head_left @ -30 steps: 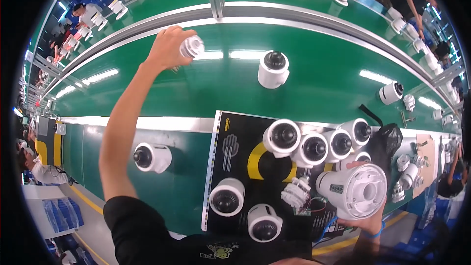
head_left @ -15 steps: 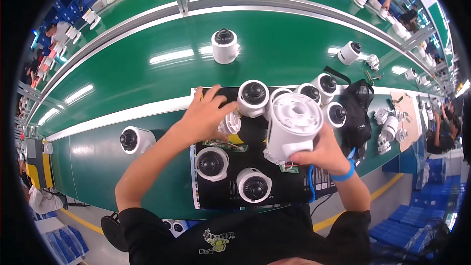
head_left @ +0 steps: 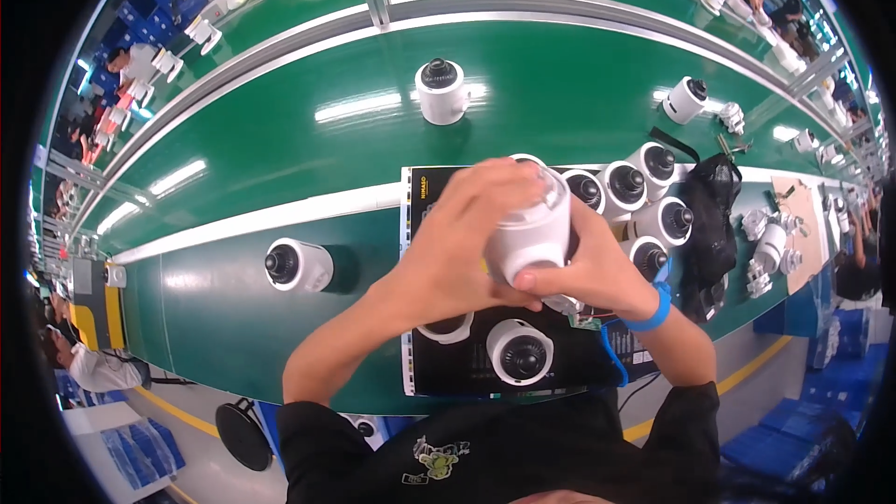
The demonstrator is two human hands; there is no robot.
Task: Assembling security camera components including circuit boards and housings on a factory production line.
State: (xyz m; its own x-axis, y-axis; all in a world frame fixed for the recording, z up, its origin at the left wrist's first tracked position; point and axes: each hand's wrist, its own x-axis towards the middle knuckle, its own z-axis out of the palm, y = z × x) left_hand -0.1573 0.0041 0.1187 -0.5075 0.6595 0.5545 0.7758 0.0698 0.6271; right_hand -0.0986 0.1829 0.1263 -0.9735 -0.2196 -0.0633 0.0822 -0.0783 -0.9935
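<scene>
Above a black mat [head_left: 448, 374], both my hands close around a white cylindrical camera housing [head_left: 534, 241]. My left hand [head_left: 462, 238] wraps over its left side and top, fingers curled across the upper end. From the right, my right hand [head_left: 602, 266] grips it with the thumb on the front. A small green circuit board with wires [head_left: 585, 321] hangs or lies just below the housing; I cannot tell which. Nearest in front is a white camera with a black ribbed lens end [head_left: 520, 355]. Another camera [head_left: 446, 329] is partly hidden under my left forearm.
Several cameras, one of them here [head_left: 625, 184], cluster right of my hands beside a black plastic bag [head_left: 714, 215]. One camera [head_left: 299, 265] lies on the left; another [head_left: 441, 93] stands on the green bench beyond. White parts [head_left: 771, 247] lie at far right. A blue cord [head_left: 612, 353] crosses the mat.
My left hand has moved right, from the small white part on the mat onto the housing. The housing has turned and tilted between both hands. The whole view has shifted slightly.
</scene>
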